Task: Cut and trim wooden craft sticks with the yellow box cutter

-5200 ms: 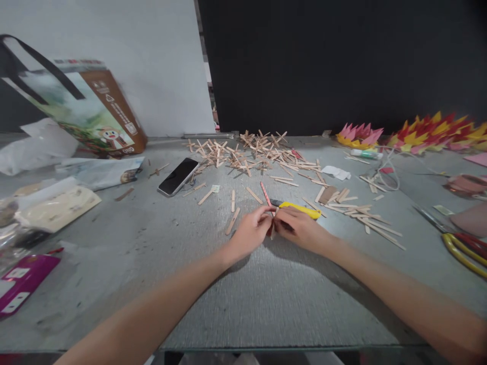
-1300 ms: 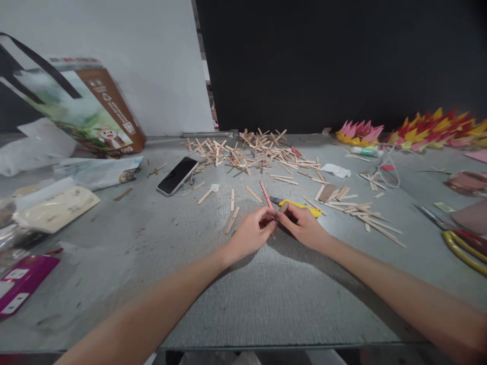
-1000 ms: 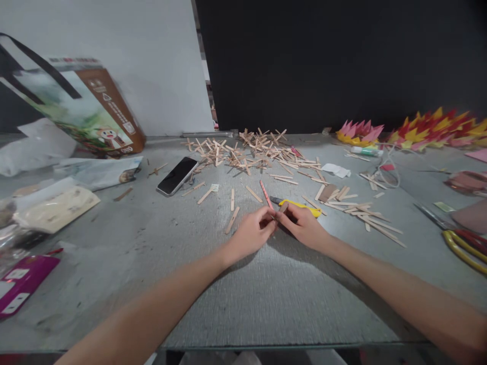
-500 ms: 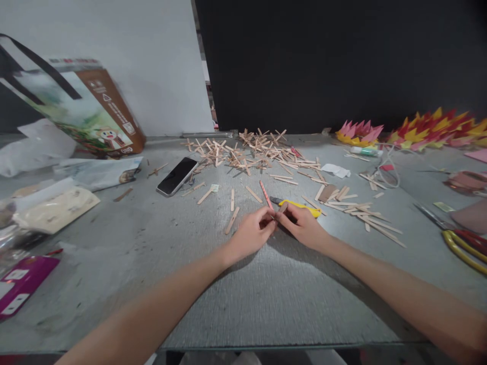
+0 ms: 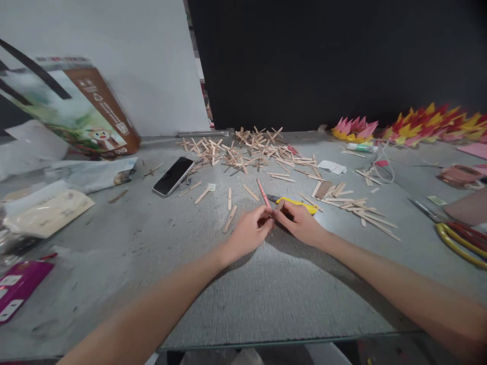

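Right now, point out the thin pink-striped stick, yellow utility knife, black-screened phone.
Thin pink-striped stick [image 5: 263, 192]: head view, middle of visible length.
Yellow utility knife [image 5: 309, 207]: head view, exposed handle.
Black-screened phone [image 5: 173, 176]: head view, screen centre.

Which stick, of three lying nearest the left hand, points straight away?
The craft stick directly beyond the frontmost stick, which slants, as does the rightmost stick.

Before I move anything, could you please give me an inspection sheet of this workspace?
Surface: grey table, dark specks on its left part.
Job's things: striped stick at the fingertips; loose wooden sticks beyond; yellow cutter by the right hand, contact unclear.
Clutter: phone, printed bag, scissors.
Hands: left hand bent, grip hidden; right hand holding a brown piece.
Cables: white cord, loosely looped.
Surroundings: white panel and black panel behind.
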Motion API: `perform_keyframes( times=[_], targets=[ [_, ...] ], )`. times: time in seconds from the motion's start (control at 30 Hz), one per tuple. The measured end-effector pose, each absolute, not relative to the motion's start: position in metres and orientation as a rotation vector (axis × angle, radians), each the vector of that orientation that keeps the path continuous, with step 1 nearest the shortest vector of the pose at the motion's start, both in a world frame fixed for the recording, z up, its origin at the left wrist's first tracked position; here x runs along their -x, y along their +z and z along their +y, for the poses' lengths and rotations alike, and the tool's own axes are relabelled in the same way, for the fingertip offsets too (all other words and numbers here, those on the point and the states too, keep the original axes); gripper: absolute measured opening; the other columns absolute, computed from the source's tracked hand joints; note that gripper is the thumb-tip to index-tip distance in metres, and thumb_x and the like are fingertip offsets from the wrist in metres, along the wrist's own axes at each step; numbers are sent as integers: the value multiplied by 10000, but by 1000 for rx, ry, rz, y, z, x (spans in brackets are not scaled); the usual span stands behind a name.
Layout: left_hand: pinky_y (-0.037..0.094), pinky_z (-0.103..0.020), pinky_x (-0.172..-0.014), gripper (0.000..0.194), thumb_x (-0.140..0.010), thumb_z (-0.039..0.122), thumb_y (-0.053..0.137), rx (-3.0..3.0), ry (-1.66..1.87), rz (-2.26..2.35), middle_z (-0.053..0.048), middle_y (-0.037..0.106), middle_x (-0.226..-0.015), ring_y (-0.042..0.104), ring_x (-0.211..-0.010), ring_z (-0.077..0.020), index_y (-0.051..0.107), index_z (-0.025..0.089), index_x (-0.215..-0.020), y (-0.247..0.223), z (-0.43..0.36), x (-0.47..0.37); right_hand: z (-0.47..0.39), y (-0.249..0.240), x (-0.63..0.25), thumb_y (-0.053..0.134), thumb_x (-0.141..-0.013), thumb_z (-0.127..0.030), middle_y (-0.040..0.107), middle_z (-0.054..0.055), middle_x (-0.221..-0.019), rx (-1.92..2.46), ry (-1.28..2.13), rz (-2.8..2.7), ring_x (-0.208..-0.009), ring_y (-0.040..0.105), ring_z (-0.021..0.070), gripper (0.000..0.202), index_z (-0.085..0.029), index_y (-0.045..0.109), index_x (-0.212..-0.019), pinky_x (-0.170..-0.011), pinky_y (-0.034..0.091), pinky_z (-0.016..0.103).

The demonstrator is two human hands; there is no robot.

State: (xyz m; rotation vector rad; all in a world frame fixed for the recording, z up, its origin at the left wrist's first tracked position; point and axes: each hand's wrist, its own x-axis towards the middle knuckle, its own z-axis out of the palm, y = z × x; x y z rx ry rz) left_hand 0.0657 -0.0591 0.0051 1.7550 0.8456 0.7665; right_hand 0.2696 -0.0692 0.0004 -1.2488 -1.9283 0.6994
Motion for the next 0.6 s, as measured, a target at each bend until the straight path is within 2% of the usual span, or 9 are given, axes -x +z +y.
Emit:
perform_keyframes(
  times=[0.6],
  targets=[
    [499,-303,-761,87,-1019,245,550,-1765,761,840,-17,710,-880,662,-809,-171,622,203,-1045,6,-60,-65,-68,-1,-270,540,-1094,-430,616,-24,-708,1237,665,-1946,-644,547,164,312,-250,555,-840,-631,400,311]
  ],
)
